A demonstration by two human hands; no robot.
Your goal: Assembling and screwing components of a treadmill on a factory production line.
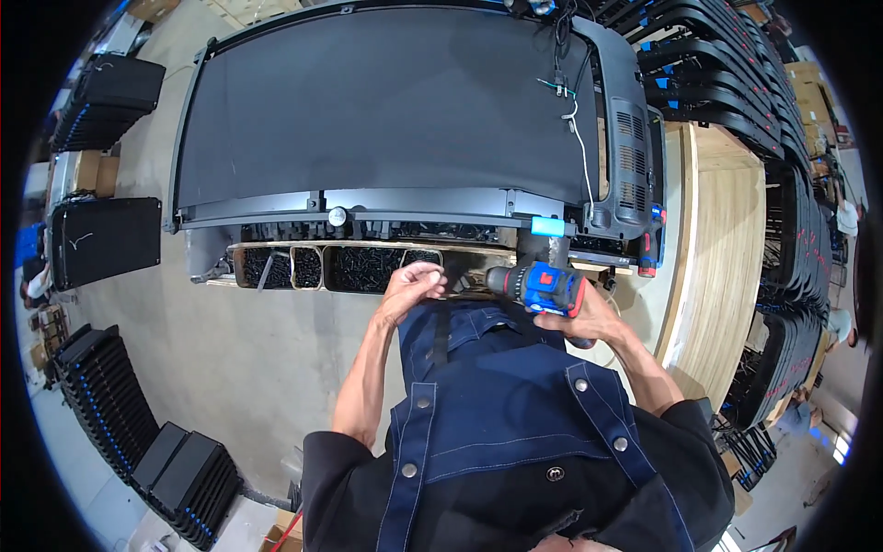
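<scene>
My right hand (593,319) is wrapped round the grip of a blue, black and red cordless drill (550,290), whose chuck points left toward my other hand. Just left of the chuck, my left hand (414,291) is closed with fingertips pinched together; whatever they hold is too small to make out. Beneath and beside that hand runs a long wooden tray (377,245) divided into compartments. Small black fasteners (357,269) fill several of them, and a grey strip stands in the left one. Beyond the tray lies a large treadmill deck with a black belt (395,106).
A white cable (579,138) trails over the deck's right end beside a vented black cover (631,156). A wooden crate (722,248) stands on the right, near stacked black frames (791,221). On the left are stacks of black panels (106,396). Another power tool (647,253) hangs by the deck's right corner.
</scene>
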